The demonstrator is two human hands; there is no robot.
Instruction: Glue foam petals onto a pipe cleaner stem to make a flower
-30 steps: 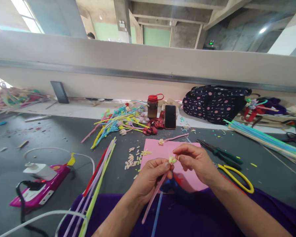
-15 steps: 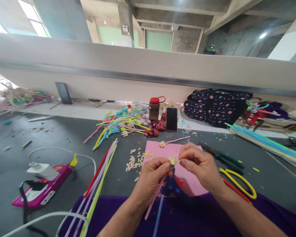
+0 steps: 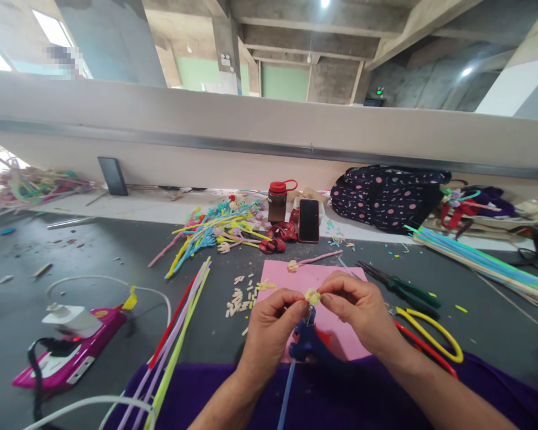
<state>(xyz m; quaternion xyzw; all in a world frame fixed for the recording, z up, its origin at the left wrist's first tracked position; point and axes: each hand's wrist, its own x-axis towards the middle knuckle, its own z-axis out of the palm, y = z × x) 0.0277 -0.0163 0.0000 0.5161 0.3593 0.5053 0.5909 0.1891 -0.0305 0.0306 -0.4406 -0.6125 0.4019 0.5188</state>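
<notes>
A small pale yellow flower [image 3: 312, 297] is pinched between the fingertips of both hands. My left hand [image 3: 272, 325] grips its left side, and my right hand [image 3: 358, 307] has thumb and forefinger closed on its right side. Directly beneath, a blue hot glue gun [image 3: 302, 341] points its nozzle up toward the flower. A blue glue stick [image 3: 287, 391] comes out of its rear. Behind the hands, a cream flower [image 3: 293, 266] on a pink stem lies on a pink sheet [image 3: 273, 273]. Short cream cut pieces [image 3: 237, 303] are scattered left of the sheet.
Pliers [image 3: 401, 288] and yellow-and-red-handled scissors [image 3: 433, 334] lie at right. Pipe cleaners [image 3: 183, 334] and a magenta power strip [image 3: 87, 346] with cables are at left. A flower pile [image 3: 206, 230], bottle [image 3: 277, 206], phone [image 3: 309, 221] and patterned bag [image 3: 385, 197] line the back.
My right fingers have come in to touch the flower, closing the earlier gap. The pink stem that hung below my left hand no longer shows. The view has shifted slightly.
</notes>
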